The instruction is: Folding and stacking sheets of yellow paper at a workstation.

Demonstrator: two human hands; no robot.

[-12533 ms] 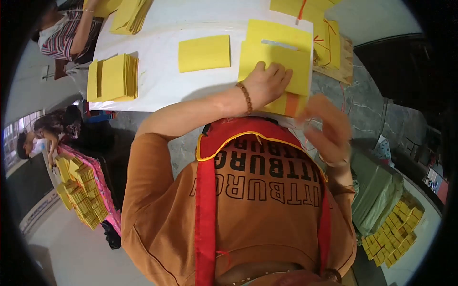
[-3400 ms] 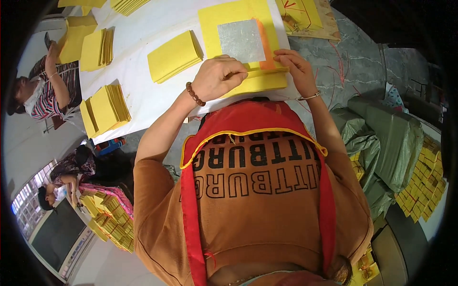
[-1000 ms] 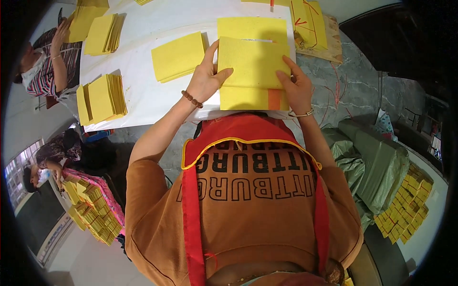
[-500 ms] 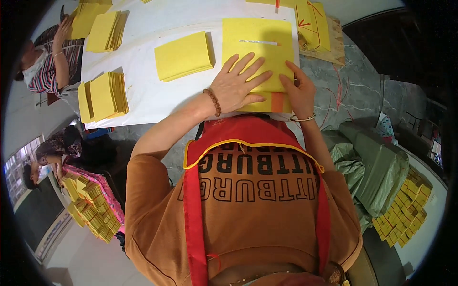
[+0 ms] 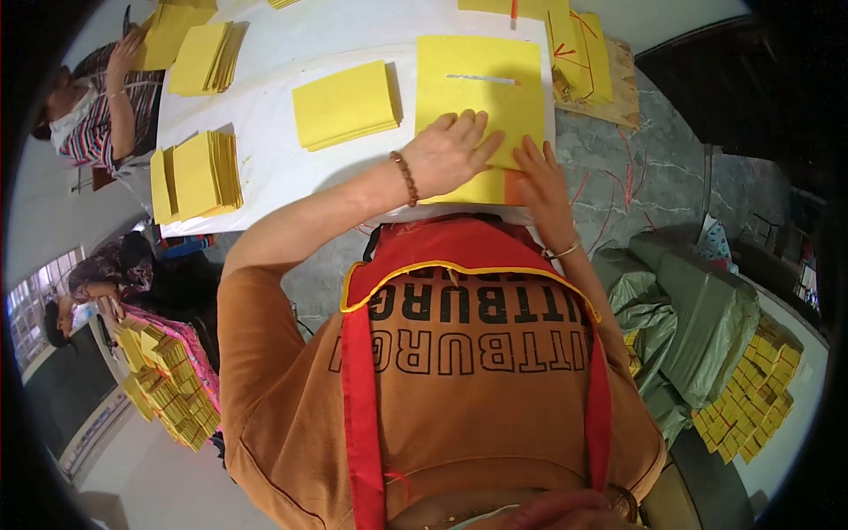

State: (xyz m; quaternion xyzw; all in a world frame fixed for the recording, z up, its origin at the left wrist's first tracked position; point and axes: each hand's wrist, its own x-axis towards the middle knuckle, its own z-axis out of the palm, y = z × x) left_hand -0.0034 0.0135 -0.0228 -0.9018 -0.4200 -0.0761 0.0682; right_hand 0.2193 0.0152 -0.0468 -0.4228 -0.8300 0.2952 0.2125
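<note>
Your left hand [image 5: 449, 159], half open, gripping nothing, lies on the folded yellow paper sheet [image 5: 484, 99] at the white table's [image 5: 261, 106] near right, seemingly keeping it flat. Your open, empty right hand [image 5: 546, 185] perhaps steadies its right edge.

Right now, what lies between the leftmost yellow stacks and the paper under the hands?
In the head view, one low yellow pile on the white tabletop.

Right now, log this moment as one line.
Left hand: on yellow paper | right hand: at its right edge | left of paper: yellow stack | below: white table
</note>
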